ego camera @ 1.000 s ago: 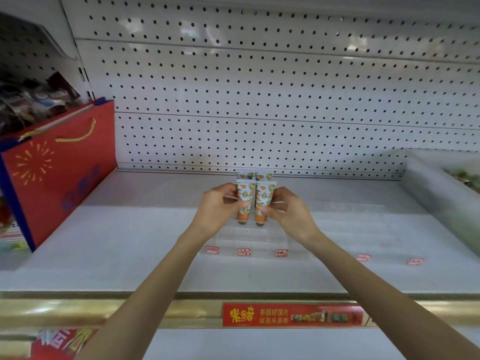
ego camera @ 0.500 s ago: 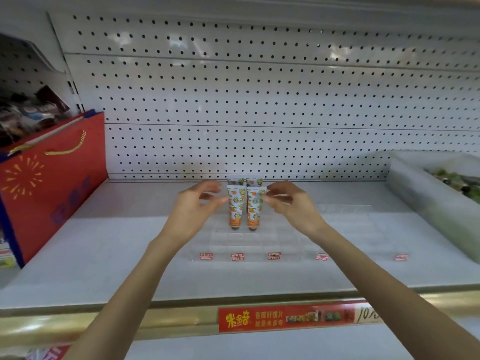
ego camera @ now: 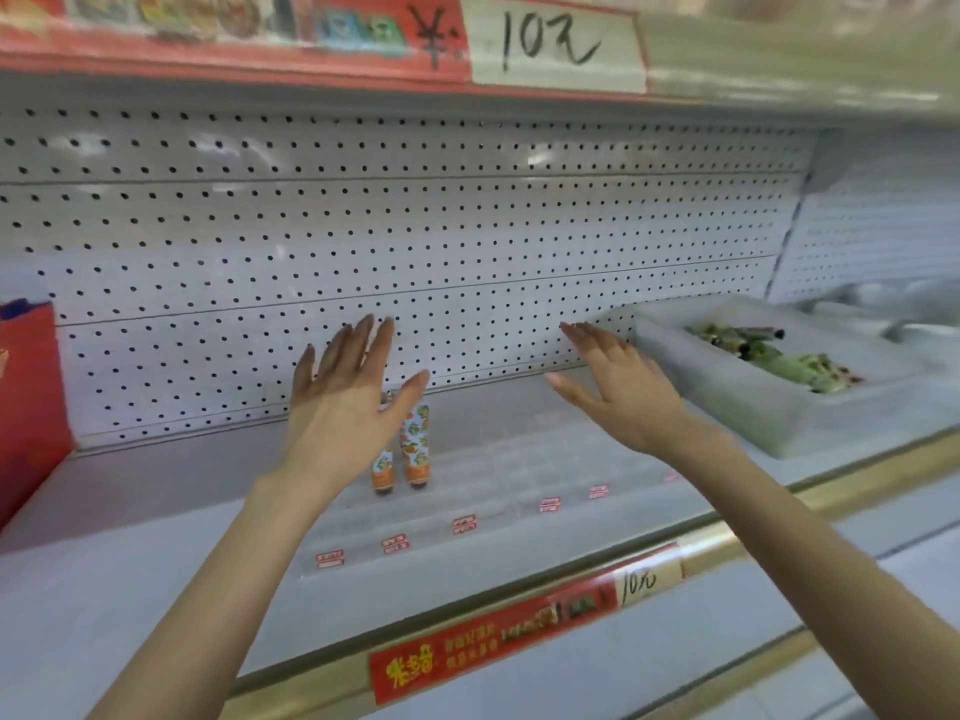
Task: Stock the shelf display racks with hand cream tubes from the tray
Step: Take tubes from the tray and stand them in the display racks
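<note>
Hovering near upright hand cream tubes (ego camera: pixel 415 444), left hand (ego camera: pixel 343 402) splayed, right hand (ego camera: pixel 618 392) flat, both grips wide.

Before you, the hand cream tubes (ego camera: pixel 415 444) stand together at the back of the display rack (ego camera: pixel 483 517) on the shelf (ego camera: pixel 130 563). The tray (ego camera: pixel 727 402) sits to their right, and a gift bag (ego camera: pixel 26 407) is at the far left.

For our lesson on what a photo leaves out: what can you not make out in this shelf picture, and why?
Left orange tube: head view, upper part hidden behind the left hand.
Green packs in the tray: head view, blurred, number unclear.
Small red labels: head view, too blurred to read.
Red bag: head view, cut off by left edge.
</note>
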A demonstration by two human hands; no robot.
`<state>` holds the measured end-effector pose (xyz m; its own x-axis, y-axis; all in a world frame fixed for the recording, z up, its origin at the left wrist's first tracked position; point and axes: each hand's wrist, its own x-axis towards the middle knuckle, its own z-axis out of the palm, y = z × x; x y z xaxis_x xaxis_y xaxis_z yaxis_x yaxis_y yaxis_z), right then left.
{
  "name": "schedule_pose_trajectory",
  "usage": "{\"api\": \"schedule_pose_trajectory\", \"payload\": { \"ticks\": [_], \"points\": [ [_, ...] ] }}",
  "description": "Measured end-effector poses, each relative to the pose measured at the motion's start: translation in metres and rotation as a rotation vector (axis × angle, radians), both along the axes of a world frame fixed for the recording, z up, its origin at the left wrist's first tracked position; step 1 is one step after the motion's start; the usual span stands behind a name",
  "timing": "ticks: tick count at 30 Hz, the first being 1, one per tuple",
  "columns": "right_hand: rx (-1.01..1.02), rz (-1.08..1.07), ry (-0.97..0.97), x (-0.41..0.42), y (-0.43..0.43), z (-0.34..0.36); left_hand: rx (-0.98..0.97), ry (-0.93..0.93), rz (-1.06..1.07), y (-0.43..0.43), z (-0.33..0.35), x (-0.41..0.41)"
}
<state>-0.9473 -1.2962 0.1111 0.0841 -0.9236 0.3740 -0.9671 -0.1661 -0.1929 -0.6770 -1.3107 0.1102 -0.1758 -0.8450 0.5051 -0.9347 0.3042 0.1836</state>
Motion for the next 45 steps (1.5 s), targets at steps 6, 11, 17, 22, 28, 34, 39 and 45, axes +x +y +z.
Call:
{"api": "schedule_pose_trajectory", "payload": {
  "ticks": [6,11,17,22,28,34,39,45],
  "points": [
    [0.055,-0.142,0.148,-0.058,0.011,-0.005,0.112,-0.086,-0.03,-0.003,0.002,-0.051],
    [0.096,-0.185,0.148,-0.112,0.009,-0.005,0.128,-0.105,-0.058,-0.004,0.004,-0.101],
    [0.129,-0.181,0.184,-0.187,0.008,-0.003,0.135,-0.098,-0.026,-0.006,-0.001,-0.18],
    [0.151,-0.176,0.186,-0.247,0.012,-0.001,0.171,-0.098,0.016,-0.003,-0.011,-0.236],
    [0.207,-0.149,0.125,-0.303,0.014,-0.003,0.232,-0.042,-0.001,0.006,-0.022,-0.292],
    [0.237,-0.15,0.094,-0.33,-0.003,-0.002,0.236,-0.078,-0.006,-0.006,-0.016,-0.321],
    [0.226,-0.167,0.106,-0.34,-0.028,-0.002,0.257,-0.104,-0.013,-0.029,-0.012,-0.325],
    [0.257,-0.157,0.036,-0.351,-0.052,-0.006,0.311,-0.073,-0.068,-0.057,-0.01,-0.341]
  ]
}}
